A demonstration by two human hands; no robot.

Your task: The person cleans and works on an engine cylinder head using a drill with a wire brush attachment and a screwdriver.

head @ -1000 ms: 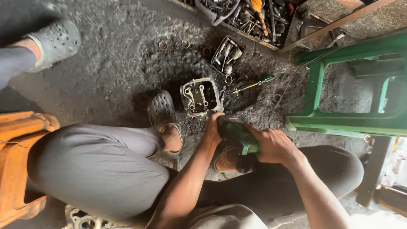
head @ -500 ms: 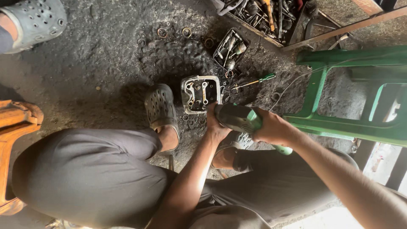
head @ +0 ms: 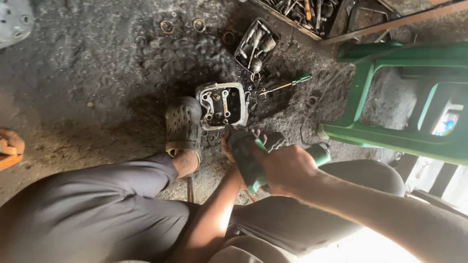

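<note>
Your right hand (head: 287, 170) grips the green power tool (head: 251, 160) at frame centre; your left hand (head: 231, 146) wraps its nose. Keep it square to the metal engine part (head: 222, 104) just above, beside your sandal (head: 183, 124)

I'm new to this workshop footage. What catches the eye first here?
The green power tool gripped in both hands, right hand on its body, left hand near its nose. Just beyond it on the grimy floor sits a metal engine part, beside a grey clog.
</note>
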